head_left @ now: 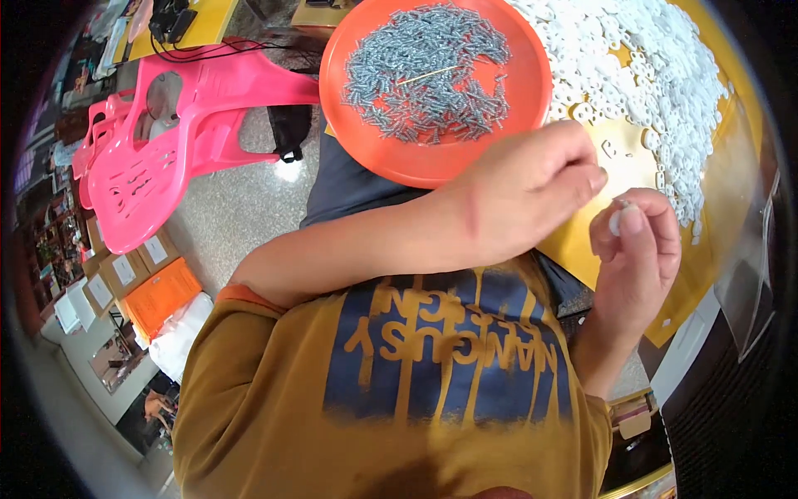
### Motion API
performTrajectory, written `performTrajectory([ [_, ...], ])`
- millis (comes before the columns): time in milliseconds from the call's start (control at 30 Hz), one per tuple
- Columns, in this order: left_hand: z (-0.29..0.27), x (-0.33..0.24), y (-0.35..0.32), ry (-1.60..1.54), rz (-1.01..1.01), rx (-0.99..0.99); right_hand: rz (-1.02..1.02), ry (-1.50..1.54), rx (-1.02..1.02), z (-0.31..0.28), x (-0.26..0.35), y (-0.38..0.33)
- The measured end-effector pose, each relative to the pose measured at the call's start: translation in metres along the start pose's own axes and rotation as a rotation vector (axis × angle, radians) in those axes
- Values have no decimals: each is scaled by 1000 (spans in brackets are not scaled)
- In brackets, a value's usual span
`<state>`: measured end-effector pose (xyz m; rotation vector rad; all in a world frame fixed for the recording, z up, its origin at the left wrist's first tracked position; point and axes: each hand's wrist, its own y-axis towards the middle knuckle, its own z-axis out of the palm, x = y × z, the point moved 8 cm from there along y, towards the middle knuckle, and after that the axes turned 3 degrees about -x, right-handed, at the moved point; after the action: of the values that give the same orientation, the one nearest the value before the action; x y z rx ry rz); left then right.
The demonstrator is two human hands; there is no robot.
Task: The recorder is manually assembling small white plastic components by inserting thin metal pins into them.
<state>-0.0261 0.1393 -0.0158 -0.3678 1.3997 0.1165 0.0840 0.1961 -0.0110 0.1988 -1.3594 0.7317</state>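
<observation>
My right hand [638, 241] pinches a small white plastic piece [615, 223] between thumb and fingertips. A tiny metal tip shows at the top of that piece. Close to it on the left, my left hand [540, 183] is closed, its thumb pressed to the curled fingers; whatever is between them is hidden. Just beyond my left forearm, a round orange-red basin [391, 162] holds a heap of small silver screws [424, 71], with a thin pale stick [428, 76] lying on top. A large pile of white ring-like plastic pieces [665, 83] spreads over the yellow table [582, 237] beyond both hands.
A few small loose bits [615, 151] lie near the pile's edge. Pink plastic chairs [145, 183] stand on the speckled floor at left, near cardboard boxes [137, 262] and an orange package [162, 295]. Clear plastic sheeting [752, 274] hangs by the table's right side.
</observation>
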Motion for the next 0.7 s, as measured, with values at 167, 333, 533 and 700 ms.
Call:
performTrajectory([
  [167, 31, -14, 11, 814, 379, -16, -110, -64, -216, -45, -1, -5],
  [333, 54, -8, 21, 1081, 512, -16, -84, -40, -292, -68, -9, -11],
  [533, 65, 5, 32, 1223, 520, 19, -66, 3, -302, -80, -10, -13],
  [700, 62, 2, 32, 1224, 523, 0, -34, -19, -246, -79, -15, -11],
])
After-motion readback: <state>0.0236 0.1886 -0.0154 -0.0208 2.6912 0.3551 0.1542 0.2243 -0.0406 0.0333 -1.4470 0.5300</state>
